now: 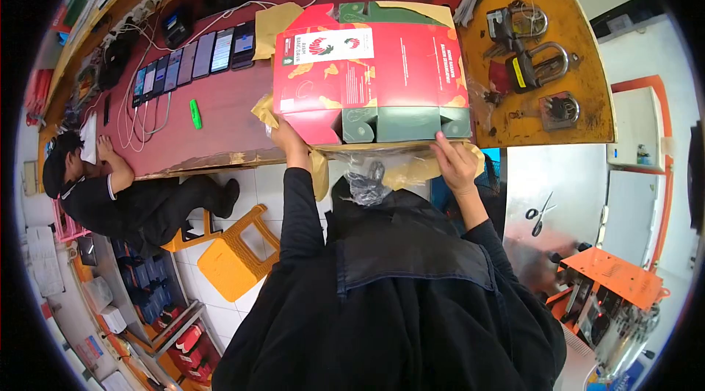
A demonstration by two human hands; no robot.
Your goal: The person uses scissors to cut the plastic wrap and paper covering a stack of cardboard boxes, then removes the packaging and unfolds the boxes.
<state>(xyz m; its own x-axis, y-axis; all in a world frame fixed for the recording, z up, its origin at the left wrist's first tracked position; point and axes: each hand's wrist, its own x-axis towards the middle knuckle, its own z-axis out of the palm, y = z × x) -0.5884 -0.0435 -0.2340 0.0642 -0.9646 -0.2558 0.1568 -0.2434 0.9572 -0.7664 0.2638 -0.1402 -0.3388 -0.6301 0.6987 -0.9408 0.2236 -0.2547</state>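
A stack of flat, printed cardboard boxes [396, 82], red and green, lies at the front edge of the red tabletop, directly before me. My left hand [291, 143] grips its near left corner, with the fingers partly hidden by the cardboard. At the near right edge, my right hand [457, 161] holds the stack with a fingertip on the green flap and the rest of the hand lower down. Torn brown paper [411, 173] shows around and under the stack. Crumpled clear plastic [367, 184] hangs below its near edge, between my hands.
Several phones [202, 55] with white cables lie to the left, near a green highlighter [195, 114]. Large padlocks [540, 68] sit on the wooden surface at right. Scissors [540, 213] rest on a metal top. Another person [110, 178] leans at the table's left, near an orange stool [239, 255].
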